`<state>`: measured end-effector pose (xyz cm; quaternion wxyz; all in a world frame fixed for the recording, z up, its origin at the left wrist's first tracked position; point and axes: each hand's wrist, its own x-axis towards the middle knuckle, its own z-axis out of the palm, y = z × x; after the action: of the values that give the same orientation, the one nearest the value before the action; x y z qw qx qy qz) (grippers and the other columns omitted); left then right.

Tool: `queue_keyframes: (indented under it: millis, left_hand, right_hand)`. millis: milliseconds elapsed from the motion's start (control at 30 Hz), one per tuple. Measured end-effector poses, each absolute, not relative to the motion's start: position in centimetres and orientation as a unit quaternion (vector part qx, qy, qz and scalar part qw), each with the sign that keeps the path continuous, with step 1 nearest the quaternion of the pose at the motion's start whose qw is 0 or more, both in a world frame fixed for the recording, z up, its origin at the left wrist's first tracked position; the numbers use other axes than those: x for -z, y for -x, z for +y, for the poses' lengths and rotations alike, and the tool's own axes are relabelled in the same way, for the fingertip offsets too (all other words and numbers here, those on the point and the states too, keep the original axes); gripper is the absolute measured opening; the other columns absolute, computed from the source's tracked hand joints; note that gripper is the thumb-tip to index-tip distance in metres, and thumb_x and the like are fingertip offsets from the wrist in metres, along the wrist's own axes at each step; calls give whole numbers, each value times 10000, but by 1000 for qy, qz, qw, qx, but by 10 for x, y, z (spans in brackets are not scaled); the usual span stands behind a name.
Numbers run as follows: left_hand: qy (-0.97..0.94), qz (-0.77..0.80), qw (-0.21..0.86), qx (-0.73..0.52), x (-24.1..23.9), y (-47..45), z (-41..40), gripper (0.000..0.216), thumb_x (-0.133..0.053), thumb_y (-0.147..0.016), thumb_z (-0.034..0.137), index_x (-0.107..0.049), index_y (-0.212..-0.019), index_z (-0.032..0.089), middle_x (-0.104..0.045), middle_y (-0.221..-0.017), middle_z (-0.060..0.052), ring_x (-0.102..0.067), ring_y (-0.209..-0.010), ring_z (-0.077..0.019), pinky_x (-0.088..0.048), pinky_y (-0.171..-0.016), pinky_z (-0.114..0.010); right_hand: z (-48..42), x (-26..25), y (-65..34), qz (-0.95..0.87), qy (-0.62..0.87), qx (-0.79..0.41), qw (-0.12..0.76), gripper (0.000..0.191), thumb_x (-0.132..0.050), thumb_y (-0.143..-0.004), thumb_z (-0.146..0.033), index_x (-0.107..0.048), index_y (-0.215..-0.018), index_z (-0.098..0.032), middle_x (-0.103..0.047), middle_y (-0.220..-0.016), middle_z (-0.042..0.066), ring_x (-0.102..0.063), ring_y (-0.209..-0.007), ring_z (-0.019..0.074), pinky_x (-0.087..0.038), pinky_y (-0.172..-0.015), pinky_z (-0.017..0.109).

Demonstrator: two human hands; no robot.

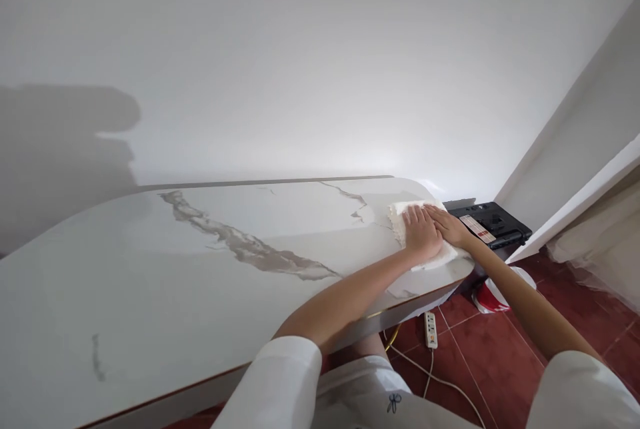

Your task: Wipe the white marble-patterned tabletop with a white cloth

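Both palms flat, fingers spread, nothing clenched: left hand (421, 234) and right hand (451, 226) side by side atop white cloth (400, 216), pinning it against tabletop (200, 269) near far right corner.

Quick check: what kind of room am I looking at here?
Probably a room in a home: a marble-look table against a plain white wall, red floor tiles, and a power strip lying on them.

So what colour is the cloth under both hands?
White: the crumpled white cloth lies on the grey-veined marble tabletop, clearest in the head view.
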<state>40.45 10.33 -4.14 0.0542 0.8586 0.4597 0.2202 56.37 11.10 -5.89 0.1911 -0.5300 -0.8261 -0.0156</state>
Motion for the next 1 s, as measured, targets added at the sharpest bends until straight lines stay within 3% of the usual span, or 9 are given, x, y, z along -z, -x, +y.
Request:
queue_keyframes:
  millis: [600, 1000]
  left_hand:
    - [-851, 486, 47, -195, 42, -396, 255, 599, -250, -896, 289, -306, -1416, -4, -286, -1500, -181, -198, -1392, -333, -153, -1129, -490]
    - [-834, 517, 37, -192, 43, -413, 280, 607, -268, -895, 295, -278, -1429, 8, -280, -1502, -182, -181, -1396, -338, -134, -1125, -515]
  right_hand:
    - [276, 59, -545, -800, 569, 21, 189, 509, -291, -905, -270, -416, -1396, -215, -434, -1437, 11, -361, -1339, 201, -290, -1123, 436]
    - [308, 59, -560, -812, 544, -20, 210, 506, -313, -907, -297, -438, -1383, -181, -416, -1448, 29, -354, -1343, 216, -267, -1136, 433]
